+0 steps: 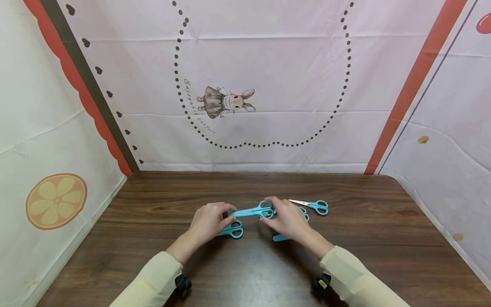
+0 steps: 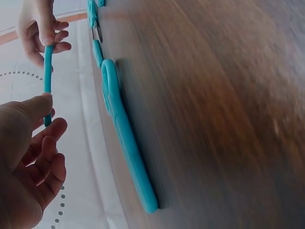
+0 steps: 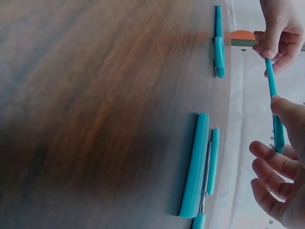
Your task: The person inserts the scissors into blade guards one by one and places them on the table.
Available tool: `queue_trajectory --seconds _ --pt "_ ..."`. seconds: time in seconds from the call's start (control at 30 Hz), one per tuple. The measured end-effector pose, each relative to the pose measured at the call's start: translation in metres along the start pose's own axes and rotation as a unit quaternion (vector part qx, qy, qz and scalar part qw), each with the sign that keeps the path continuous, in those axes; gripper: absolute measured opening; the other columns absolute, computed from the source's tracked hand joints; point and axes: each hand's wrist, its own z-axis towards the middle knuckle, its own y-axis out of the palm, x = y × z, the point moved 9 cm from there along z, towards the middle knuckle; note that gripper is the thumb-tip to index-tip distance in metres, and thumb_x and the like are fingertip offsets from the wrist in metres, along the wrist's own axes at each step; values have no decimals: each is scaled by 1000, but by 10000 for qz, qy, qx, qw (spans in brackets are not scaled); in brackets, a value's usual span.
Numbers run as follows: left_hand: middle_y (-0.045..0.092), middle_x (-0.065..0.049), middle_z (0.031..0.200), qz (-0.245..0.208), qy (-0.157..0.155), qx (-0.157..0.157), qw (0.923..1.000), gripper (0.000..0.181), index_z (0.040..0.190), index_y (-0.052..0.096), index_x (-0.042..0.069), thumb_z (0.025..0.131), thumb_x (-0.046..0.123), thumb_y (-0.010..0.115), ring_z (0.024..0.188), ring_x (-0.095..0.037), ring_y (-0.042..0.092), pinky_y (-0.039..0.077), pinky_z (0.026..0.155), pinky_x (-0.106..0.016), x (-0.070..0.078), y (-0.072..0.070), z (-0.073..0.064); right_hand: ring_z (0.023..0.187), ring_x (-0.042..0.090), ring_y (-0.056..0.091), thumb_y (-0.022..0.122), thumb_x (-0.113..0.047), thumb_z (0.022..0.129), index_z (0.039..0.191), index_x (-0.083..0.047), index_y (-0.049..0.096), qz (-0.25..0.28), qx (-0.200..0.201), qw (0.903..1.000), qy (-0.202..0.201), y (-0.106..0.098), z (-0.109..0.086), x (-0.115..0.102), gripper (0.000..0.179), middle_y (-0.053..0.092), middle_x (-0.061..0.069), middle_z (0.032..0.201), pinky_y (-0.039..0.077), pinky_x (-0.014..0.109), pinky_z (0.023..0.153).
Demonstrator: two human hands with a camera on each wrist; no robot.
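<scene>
Both hands hold a pair of light-blue scissors (image 1: 247, 212) raised over the table, its blades inside a blue sheath. The left hand (image 1: 209, 219) pinches the sheath end between thumb and fingers. At the other end, the right hand (image 1: 287, 219) grips the ring handles with its thumb and fingertips. Below the left hand lies a second pair of sheathed blue scissors (image 2: 131, 148), partly covered by that hand in the head view. Under the right hand a blue sheath end (image 1: 281, 238) and part of a blue handle ring show; the hand hides what lies between.
Blue-handled scissors with bare metal blades (image 1: 305, 204) lie beyond the right hand, handles to the right. The brown wood-grain table (image 1: 245, 273) ends at a printed white cloth (image 1: 291, 85) behind it, and similar cloth hangs on both sides.
</scene>
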Motion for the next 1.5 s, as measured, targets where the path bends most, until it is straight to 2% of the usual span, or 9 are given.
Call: queue_trajectory --seconds 0.2,0.37,0.6,0.8,0.9,1.17,1.5 --pt "52 17 65 7 -113 -99 9999 15 93 71 24 79 29 72 50 3 41 33 43 -18 -6 0 0 57 5 43 70 -46 77 122 -16 57 -92 -121 9999 45 3 4 -1 56 59 -1 78 33 22 45" --pt "53 17 64 -2 -259 -179 9995 15 94 71 24 80 28 72 50 2 42 34 43 -19 -12 0 0 66 9 50 71 -45 76 121 -14 58 -83 -72 9999 -55 5 8 -5 56 63 1 86 38 24 50" --pt "54 17 65 14 -351 -170 9992 15 95 70 24 80 29 71 51 3 44 36 44 -19 -20 -1 0 74 14 55 73 -43 75 118 -12 59 -177 123 9992 -323 4 14 -12 54 64 1 94 42 27 55" --pt "54 17 65 2 -307 -71 9995 14 93 71 22 80 28 72 52 3 44 36 44 -19 -24 -3 2 80 16 57 72 -44 76 119 -13 59 -258 32 9993 -282 8 20 -12 54 63 1 100 44 29 59" --pt "54 17 65 27 -391 -108 9992 14 92 71 23 80 28 72 52 3 44 36 44 -19 -28 -2 3 83 18 59 71 -43 77 120 -12 58 -289 -2 9992 -284 10 23 -12 55 64 1 102 47 32 62" --pt "55 15 65 -56 -636 -265 9976 13 93 71 23 80 27 71 52 0 46 37 44 -22 -37 1 8 86 21 60 71 -43 78 122 -11 57 -261 -48 9992 -289 13 28 -14 56 64 4 105 49 36 66" --pt "58 11 67 23 -697 -313 9971 14 94 71 21 81 26 71 53 -3 46 37 44 -24 -43 -1 14 83 20 60 71 -40 78 120 -12 57 -256 -147 9992 -256 18 36 -14 53 65 4 102 48 34 64"
